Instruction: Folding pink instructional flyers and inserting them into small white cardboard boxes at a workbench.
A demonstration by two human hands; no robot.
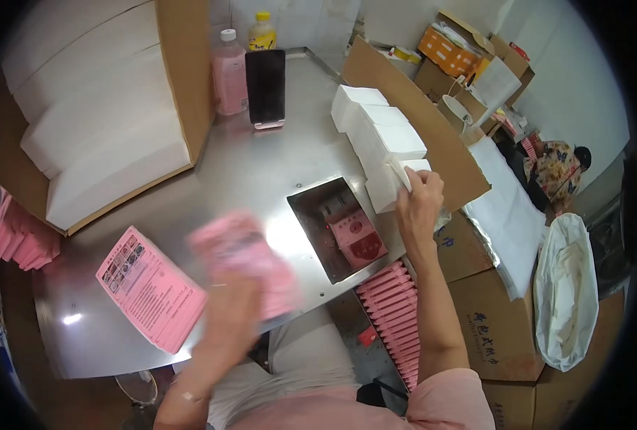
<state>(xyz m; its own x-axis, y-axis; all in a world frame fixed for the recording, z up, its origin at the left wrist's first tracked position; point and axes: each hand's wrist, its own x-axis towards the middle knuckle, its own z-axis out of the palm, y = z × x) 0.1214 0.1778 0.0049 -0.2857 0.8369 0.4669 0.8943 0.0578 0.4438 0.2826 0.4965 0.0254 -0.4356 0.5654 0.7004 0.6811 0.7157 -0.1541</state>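
My left hand [229,308] is closed on a pink printed plastic pouch [243,258], both smeared by motion over the near part of the metal table. A stack of similar flat pink pouches [150,287] lies just left of it. On the right, my right hand [420,204] pinches folded white tissues at the near end of a row of white tissue stacks [383,136]. The edge of the pinched tissues tilts away from the row. Between my hands a rectangular opening [318,236] in the tabletop shows a pink printed pack [360,236] inside.
A carton [182,79] of white tissue stacks stands at left. A phone on a stand [265,89] and two bottles [230,72] are at the back. Filled pink packs [390,308] sit in rows below the table's edge. Cartons [494,322] and a white sack [566,294] are right; another person [555,172] sits beyond.
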